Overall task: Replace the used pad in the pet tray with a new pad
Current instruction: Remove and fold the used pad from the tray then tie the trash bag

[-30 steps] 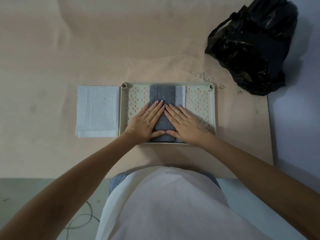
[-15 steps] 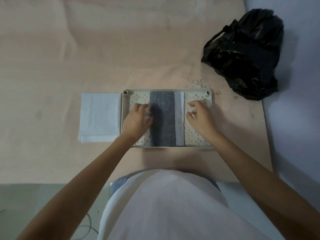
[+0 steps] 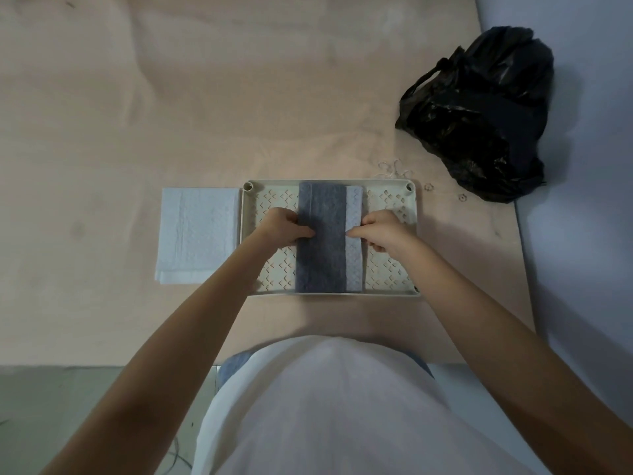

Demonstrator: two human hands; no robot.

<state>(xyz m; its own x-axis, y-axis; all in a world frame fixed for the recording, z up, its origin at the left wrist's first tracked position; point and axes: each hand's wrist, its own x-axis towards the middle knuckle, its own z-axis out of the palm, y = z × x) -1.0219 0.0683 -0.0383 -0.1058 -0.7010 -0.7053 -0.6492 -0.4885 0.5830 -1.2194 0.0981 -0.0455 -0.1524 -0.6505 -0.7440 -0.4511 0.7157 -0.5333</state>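
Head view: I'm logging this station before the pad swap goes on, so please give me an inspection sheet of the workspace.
Surface: pale wooden table, faint marks.
Job's things: cream perforated plastic pet tray; folded grey used pad lying in it; folded white new pad left of the tray.
Clutter: black plastic bag at far right; small loops beside it.
Hands: left hand and right hand pinch the used pad's side edges.
Cables: thin cable on the floor.
Surroundings: grey floor, pale wall.

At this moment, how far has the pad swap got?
Done: the used pad is folded into a narrow strip. In hand: left hand and right hand grip its two sides, pad not yet out of the tray. Left: bin it, then lay the new pad.
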